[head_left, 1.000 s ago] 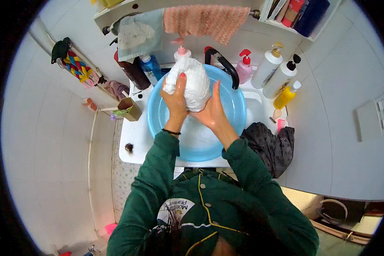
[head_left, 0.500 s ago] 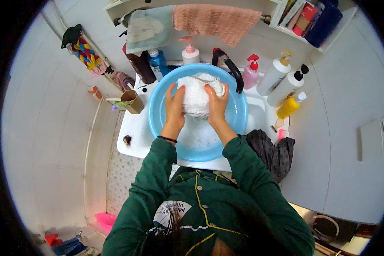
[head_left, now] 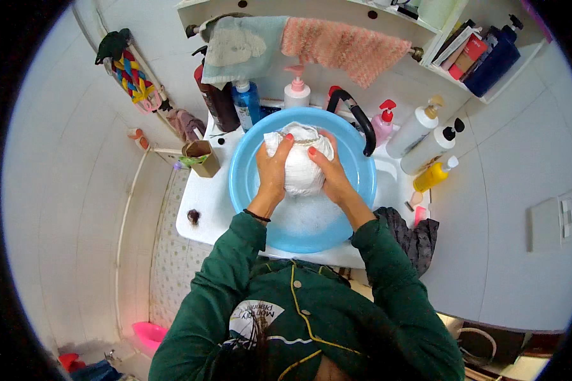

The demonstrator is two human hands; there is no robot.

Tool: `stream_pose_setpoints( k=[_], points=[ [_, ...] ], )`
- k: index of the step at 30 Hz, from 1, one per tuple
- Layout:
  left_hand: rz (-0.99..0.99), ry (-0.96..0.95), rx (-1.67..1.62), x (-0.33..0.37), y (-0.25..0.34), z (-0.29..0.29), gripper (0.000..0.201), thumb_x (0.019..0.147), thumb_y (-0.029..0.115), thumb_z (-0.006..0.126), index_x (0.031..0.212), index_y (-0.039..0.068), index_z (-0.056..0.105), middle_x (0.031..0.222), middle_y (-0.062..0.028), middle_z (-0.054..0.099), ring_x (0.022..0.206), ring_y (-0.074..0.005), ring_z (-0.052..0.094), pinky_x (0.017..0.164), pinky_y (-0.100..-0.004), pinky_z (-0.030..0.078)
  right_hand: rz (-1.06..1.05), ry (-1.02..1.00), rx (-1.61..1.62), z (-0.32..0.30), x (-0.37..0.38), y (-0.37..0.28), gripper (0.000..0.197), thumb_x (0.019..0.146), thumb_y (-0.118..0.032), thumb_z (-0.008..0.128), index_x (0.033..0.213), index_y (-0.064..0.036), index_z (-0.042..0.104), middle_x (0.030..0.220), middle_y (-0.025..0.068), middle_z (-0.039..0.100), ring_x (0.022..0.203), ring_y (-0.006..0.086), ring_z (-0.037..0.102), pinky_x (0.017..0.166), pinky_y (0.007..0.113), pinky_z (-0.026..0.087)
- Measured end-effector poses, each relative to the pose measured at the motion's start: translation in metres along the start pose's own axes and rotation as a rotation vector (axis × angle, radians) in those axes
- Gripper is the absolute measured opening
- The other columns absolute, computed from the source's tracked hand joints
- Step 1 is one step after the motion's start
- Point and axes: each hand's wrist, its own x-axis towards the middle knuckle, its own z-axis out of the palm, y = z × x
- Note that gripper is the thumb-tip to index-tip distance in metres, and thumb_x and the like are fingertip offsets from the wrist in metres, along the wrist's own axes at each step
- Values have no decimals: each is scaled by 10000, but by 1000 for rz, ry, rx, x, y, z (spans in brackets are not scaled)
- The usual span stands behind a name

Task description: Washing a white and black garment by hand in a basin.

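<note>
Bunched into a rounded bundle, a white cloth (head_left: 305, 171) with a thin beige trim across its top is gripped between my two hands. My left hand (head_left: 273, 168) clasps its left side, thumb lying over the top. On the opposite side my right hand (head_left: 333, 174) presses with the thumb on the front; its other fingers are mostly hidden behind the fabric. Around them is a light blue basin (head_left: 238, 184) holding sudsy water (head_left: 305, 222). The cloth is above the suds, and whether its underside touches the water I cannot tell.
The basin sits in a white sink (head_left: 203, 219). A black curved faucet (head_left: 359, 120) reaches over its far right rim. Several pump bottles (head_left: 413, 133) line the right back; a dark garment (head_left: 413, 232) hangs at the front right. A brown paper box (head_left: 203, 162) stands left.
My thumbs have moved up and inward over the cloth, and the bundle is turned so its beige trim shows more in front. The whole view has shifted slightly.
</note>
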Motion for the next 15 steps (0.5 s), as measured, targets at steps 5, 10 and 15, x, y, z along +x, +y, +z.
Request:
stream_pose_setpoints(
  k=[5, 10, 15],
  points=[
    [145, -47, 153, 9, 6, -11, 242, 797, 177, 583, 965, 8, 542, 877, -65, 561, 782, -137, 536, 701, -275, 445, -52, -42, -127, 21, 1, -8, 365, 774, -175, 638, 1086, -34, 514, 979, 64, 568, 901, 172, 558, 802, 287, 445],
    [-13, -114, 33, 19, 7, -24, 201, 800, 181, 528, 917, 18, 544, 852, -59, 555, 755, -133, 533, 670, -277, 442, -32, 67, 0, 36, 3, 3, 269, 780, -206, 598, 980, -29, 562, 893, 63, 587, 798, 166, 577, 721, 276, 462],
    [-322, -210, -220, 27, 9, -38, 181, 782, 202, 528, 867, 42, 536, 812, -46, 540, 756, -160, 553, 671, -297, 456, 87, -45, 165, 31, 12, 20, 259, 803, -222, 535, 990, -42, 534, 911, 83, 580, 820, 186, 586, 722, 309, 486]
  ],
)
